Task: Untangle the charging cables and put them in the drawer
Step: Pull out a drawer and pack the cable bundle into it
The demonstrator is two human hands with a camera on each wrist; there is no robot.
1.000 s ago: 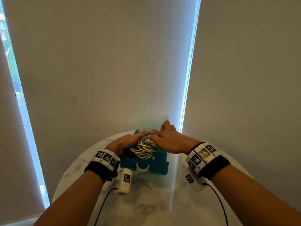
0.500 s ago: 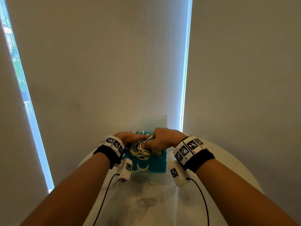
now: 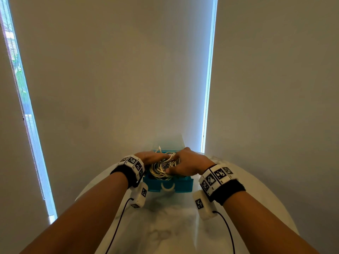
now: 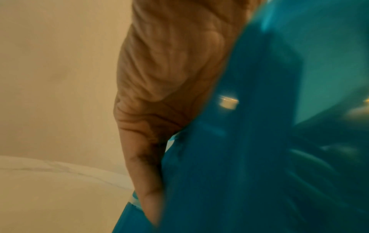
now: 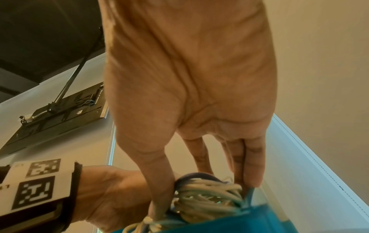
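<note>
A coiled bundle of white and grey charging cables (image 3: 160,169) lies in the pulled-out teal drawer (image 3: 183,186) on the round marble table (image 3: 174,226). My left hand (image 3: 161,156) rests flat on the bundle's left and far side. My right hand (image 3: 174,162) covers its right side, thumb across the front. In the right wrist view my right hand (image 5: 201,189) holds the cables (image 5: 207,203) between thumb and fingers above the drawer (image 5: 229,223). The blurred left wrist view shows my left hand (image 4: 169,78) against the drawer wall (image 4: 239,157), fingers hidden.
The drawer's pale translucent housing (image 3: 170,143) stands just behind it at the table's far edge, close to the roller blinds (image 3: 110,79). The drawer front has a white curved handle (image 3: 167,187). Thin black wrist-camera leads (image 3: 117,226) trail over the table.
Both hands have stayed on the bundle in the drawer. My right hand moved from the far side to lie over the bundle, thumb across its front. The head view tilted.
</note>
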